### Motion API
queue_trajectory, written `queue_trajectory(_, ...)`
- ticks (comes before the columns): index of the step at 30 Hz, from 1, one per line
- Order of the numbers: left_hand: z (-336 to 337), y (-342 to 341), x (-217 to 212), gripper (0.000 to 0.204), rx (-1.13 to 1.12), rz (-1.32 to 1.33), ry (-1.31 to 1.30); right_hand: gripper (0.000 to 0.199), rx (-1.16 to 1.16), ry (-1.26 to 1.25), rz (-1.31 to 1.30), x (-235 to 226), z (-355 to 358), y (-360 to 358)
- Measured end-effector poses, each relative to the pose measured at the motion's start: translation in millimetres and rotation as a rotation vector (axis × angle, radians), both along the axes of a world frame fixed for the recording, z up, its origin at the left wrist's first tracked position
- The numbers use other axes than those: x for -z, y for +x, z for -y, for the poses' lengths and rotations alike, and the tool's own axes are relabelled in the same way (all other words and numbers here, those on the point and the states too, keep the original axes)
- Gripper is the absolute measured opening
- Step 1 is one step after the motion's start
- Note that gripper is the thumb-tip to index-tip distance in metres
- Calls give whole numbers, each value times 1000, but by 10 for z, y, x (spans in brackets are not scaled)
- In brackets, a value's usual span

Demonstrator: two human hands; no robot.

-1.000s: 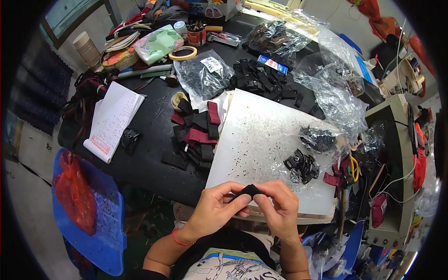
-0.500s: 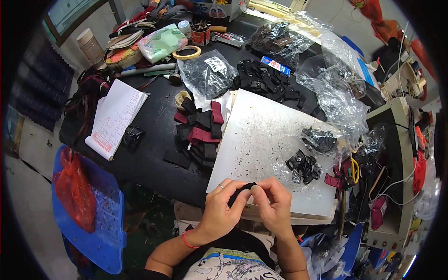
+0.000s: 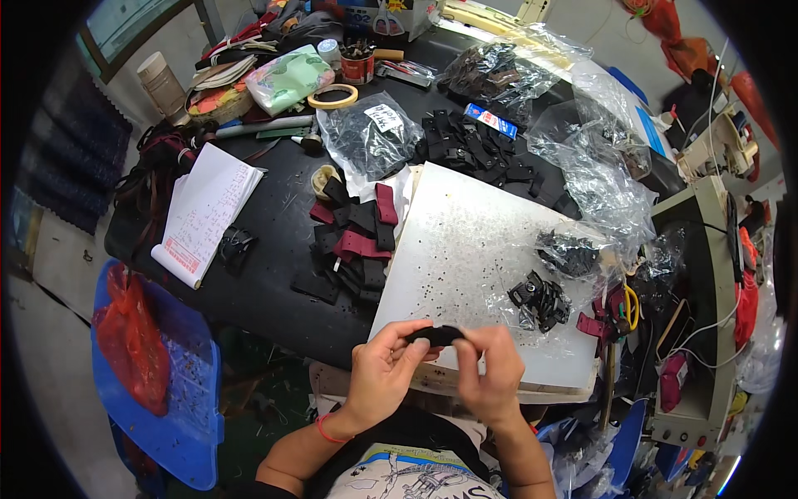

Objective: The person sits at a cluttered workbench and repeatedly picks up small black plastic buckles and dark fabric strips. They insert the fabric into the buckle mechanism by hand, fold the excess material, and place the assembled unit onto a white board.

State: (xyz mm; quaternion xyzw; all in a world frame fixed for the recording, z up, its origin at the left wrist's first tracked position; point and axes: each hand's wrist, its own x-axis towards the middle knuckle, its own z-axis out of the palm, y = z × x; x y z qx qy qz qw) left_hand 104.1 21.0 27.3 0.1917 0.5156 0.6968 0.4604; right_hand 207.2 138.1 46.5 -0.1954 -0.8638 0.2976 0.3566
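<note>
Over the near edge of the white board [image 3: 449,224], my left hand [image 3: 389,366] pinches a short black strap [image 3: 435,335] between thumb and fingers. At the strap's right end, my right hand [image 3: 490,370] is closed, its fingertips on the strap and slightly blurred. The strap is bent into a curve, and part of it hides behind the fingers. Black plastic buckles [image 3: 540,301] lie in a heap on the board, right of my hands. Left of the board sits a pile of black straps [image 3: 363,218] mixed with dark red straps [image 3: 363,244].
More black straps [image 3: 474,145] lie behind the board beside clear plastic bags [image 3: 603,191]. Tiny dark bits dot the board. Yellow-handled scissors [image 3: 633,308] are at its right edge. A notepad [image 3: 208,208] rests on the black table, and a blue chair [image 3: 195,374] stands at left.
The black strap, earlier mostly covered by both hands, now shows stretched between them. My right hand has shifted slightly right and turned.
</note>
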Motion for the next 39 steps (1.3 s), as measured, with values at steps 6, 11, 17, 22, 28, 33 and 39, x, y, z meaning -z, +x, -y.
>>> queue_trajectory(6, -32, -30, -141, 28, 24, 225, 124, 16, 64, -174, -40, 52, -25, 59)
queue_trajectory(11, -8, -11, -46, 25, -56, -77, 27, 12, -26, -34, -78, 56, 35, -8)
queue_trajectory(17, -365, -107, -159, 47, -218, -234, 113, 10, 180, 59, -41, -189, -534, -374)
queue_trajectory(22, -189, -170, -188, 44, -77, -437, 73, 28, 215, 180, 394, -347, -855, 5)
queue_trajectory(28, -159, -18, -134, 25, -5, -296, 57, 44, 219, 389, 581, -71, -777, 317)
queue_trajectory(33, -181, 81, -123, 27, 104, -318, 50, 30, 407, 412, 355, 106, -835, 393)
queue_trajectory(39, -330, 203, -178, 24, 12, -354, -43, 22, 237, -308, -121, -89, -179, 151)
